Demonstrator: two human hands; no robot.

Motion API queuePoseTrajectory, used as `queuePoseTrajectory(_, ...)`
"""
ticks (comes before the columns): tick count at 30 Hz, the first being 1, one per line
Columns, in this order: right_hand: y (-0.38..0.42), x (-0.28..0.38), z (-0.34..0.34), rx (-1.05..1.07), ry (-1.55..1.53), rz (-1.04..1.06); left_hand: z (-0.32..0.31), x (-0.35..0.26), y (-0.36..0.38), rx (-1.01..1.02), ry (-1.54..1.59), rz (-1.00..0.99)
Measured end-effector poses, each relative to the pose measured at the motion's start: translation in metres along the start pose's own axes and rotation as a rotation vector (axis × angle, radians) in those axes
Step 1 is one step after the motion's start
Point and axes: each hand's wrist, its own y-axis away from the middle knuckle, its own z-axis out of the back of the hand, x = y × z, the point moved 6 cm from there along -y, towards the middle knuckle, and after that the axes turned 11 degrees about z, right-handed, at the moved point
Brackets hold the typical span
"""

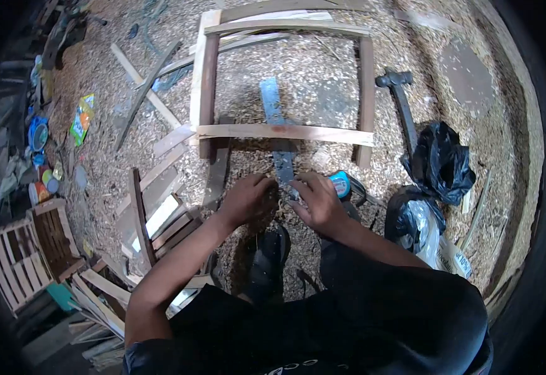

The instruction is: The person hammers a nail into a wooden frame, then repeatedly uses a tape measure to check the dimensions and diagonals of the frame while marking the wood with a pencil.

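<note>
Low over the wood shavings, my left hand (246,199) has its fingers curled, and its fingertips are partly hidden. Facing it, my right hand (318,201) is bent inward with thumb and fingers around something too small to name. Its fingertips are close to the near end of a flat bluish-grey strip (283,164), which looks like metal. That strip runs away from me and passes beneath the near crosspiece (323,134) of a rectangular wooden frame (208,81). Beside my right hand lies a blue and black tape measure (340,184).
A hammer (399,100) and black plastic bags (442,162) lie at the right. Wooden offcuts (160,222) and slatted wooden pieces (20,262) are at the left, with a bright wrapper (82,119) beyond. My shoe (268,256) is below my hands.
</note>
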Motion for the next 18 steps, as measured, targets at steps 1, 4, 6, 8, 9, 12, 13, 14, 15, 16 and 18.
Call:
queuePoseTrajectory(1,-0.001,0.001,-0.006,0.028,0.002,0.008,-0.002,0.0,0.001,-0.001,0.019,0.024)
queuePoseTrajectory(4,-0.004,0.004,-0.012,0.059,0.016,0.038,0.004,-0.007,0.008,-0.142,-0.028,-0.066)
queuePoseTrajectory(6,-0.008,0.004,-0.014,0.058,0.041,0.064,0.007,-0.003,0.009,-0.158,-0.011,-0.002)
queuePoseTrajectory(8,-0.015,0.004,-0.013,0.054,0.05,0.064,0.014,0.005,0.008,-0.175,0.049,0.085)
queuePoseTrajectory(9,-0.018,0.002,-0.013,0.061,0.054,0.062,0.024,0.004,0.009,-0.283,0.043,0.05)
queuePoseTrajectory(12,-0.034,-0.003,-0.008,0.051,0.05,0.083,0.035,0.013,0.009,-0.378,0.042,0.096)
queuePoseTrajectory(13,-0.037,-0.005,-0.008,0.038,0.063,0.092,0.041,0.014,0.008,-0.427,0.023,0.09)
queuePoseTrajectory(14,-0.042,-0.006,-0.007,0.024,0.076,0.1,0.045,0.015,0.007,-0.449,0.018,0.085)
queuePoseTrajectory(15,-0.048,-0.006,-0.004,0.012,0.096,0.099,0.051,0.015,0.006,-0.469,0.012,0.078)
queuePoseTrajectory(16,-0.054,-0.007,-0.003,0.016,0.091,0.097,0.057,0.014,0.005,-0.488,0.004,0.071)
queuePoseTrajectory(18,-0.064,-0.01,0.002,0.017,0.079,0.088,0.063,0.016,-0.001,-0.497,0.017,0.096)
